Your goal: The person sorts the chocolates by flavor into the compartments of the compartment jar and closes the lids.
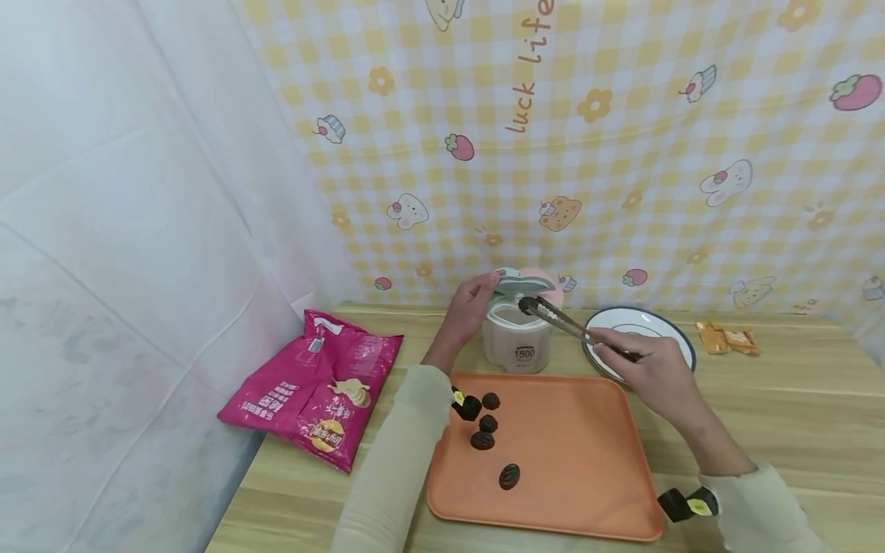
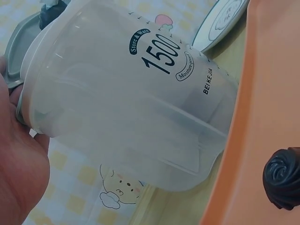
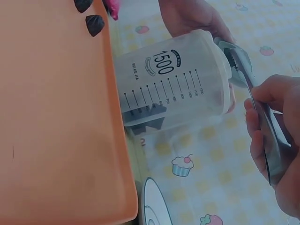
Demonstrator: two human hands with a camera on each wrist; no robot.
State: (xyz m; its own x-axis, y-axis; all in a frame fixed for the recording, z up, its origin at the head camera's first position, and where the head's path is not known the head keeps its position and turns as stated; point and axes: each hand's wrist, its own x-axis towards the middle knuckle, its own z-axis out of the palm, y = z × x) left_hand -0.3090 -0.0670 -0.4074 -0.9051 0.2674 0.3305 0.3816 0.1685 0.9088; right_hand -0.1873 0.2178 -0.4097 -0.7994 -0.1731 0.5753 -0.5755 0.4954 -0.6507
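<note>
A translucent storage jar (image 1: 501, 346) marked 1500 stands behind the orange tray (image 1: 567, 445), its grey flip lid (image 1: 523, 285) raised. My left hand (image 1: 472, 307) holds that lid at its left edge, beside the jar's rim. Metal tongs (image 1: 570, 326) are gripped in my right hand (image 1: 653, 369). Between their tips is a dark brown chocolate-like piece (image 1: 528, 305), right over the jar's opening. Several similar dark pieces (image 1: 509, 476) with swirled or ridged tops lie on the tray's left half. In the left wrist view the held piece is partly cut off.
To the left lies a magenta chip bag (image 1: 318, 384). A white plate with a dark rim (image 1: 639, 319) sits right of the jar, partly behind my right hand. Small orange wrapped packets (image 1: 727, 339) lie farther right. A checked cloth (image 1: 622, 153) hangs behind the table.
</note>
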